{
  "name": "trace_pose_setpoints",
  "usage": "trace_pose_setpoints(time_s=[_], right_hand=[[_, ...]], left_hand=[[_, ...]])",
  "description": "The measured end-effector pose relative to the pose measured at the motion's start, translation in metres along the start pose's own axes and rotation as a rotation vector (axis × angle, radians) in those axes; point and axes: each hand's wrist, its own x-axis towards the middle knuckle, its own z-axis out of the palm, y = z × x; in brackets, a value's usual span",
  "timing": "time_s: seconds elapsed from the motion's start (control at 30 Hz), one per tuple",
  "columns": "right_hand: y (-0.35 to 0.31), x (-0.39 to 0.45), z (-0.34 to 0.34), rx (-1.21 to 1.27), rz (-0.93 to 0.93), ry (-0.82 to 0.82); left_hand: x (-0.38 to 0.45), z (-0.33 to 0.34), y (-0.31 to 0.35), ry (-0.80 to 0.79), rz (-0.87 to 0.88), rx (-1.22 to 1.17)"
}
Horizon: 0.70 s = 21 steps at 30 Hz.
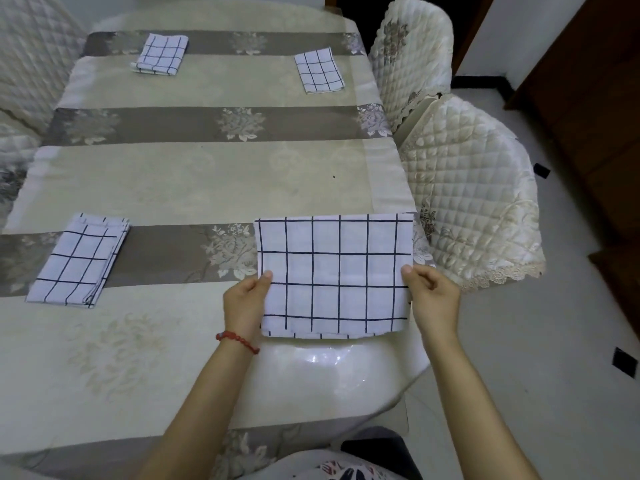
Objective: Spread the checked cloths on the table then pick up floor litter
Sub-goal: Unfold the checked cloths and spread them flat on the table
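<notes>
The cloth (334,275) lies at the table's (207,174) near right corner, half unfolded, light and floppy, so the side edges are the place to hold. Left hand (244,301) and right hand (434,299) each pinch one edge, thumbs on top; the fingers underneath I can't see. Three more cloths wait folded.

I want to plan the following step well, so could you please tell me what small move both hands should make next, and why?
Probably lower the white, dark-lined checked cloth flat onto the near right corner of the floral-striped table and let go. The left hand and right hand pinch its side edges, it looks partly unfolded, and three folded checked cloths already lie at the other corners.
</notes>
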Motion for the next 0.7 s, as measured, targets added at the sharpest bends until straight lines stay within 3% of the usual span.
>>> trace_pose_setpoints(time_s=[0.2,0.27,0.33,0.5,0.7], right_hand=[[-0.01,-0.001,-0.002,-0.059,-0.091,-0.062],[-0.017,-0.005,0.0,-0.054,-0.099,-0.138],[-0.023,-0.01,0.002,-0.022,-0.089,-0.218],[-0.033,-0.024,0.004,0.045,-0.039,-0.411],[-0.041,-0.027,-0.009,0.034,-0.063,-0.61]], left_hand=[[-0.005,-0.002,0.006,0.019,0.025,0.073],[-0.018,0.007,0.013,0.045,0.139,0.14],[-0.036,0.021,0.02,-0.026,0.206,0.141],[-0.087,0.055,0.033,-0.379,0.154,0.003],[-0.108,0.07,0.042,-0.353,0.031,-0.154]])
